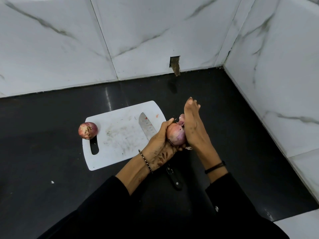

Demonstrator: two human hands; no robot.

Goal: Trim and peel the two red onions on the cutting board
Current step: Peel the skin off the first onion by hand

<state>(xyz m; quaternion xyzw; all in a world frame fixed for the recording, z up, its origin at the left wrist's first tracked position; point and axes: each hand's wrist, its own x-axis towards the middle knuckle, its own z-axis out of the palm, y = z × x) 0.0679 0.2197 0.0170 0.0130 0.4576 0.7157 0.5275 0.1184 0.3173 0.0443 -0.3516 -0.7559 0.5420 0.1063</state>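
My left hand point(159, 140) grips a red onion point(175, 136) from below and the left, holding it above the right edge of the white cutting board point(119, 135). My right hand point(192, 125) lies against the onion's right side with fingers stretched upward, and loose pink skin point(181, 120) sticks out at the onion's top next to that hand. Whether the thumb pinches the skin is hidden. A second red onion point(88, 130) sits on the board's left corner by the handle slot, root end facing up.
A knife lies with its blade point(146, 125) on the board's right part and its black handle point(174, 178) on the dark counter below my hands. Marble-tiled walls close the counter at the back and right. A small white scrap point(52, 182) lies on the counter.
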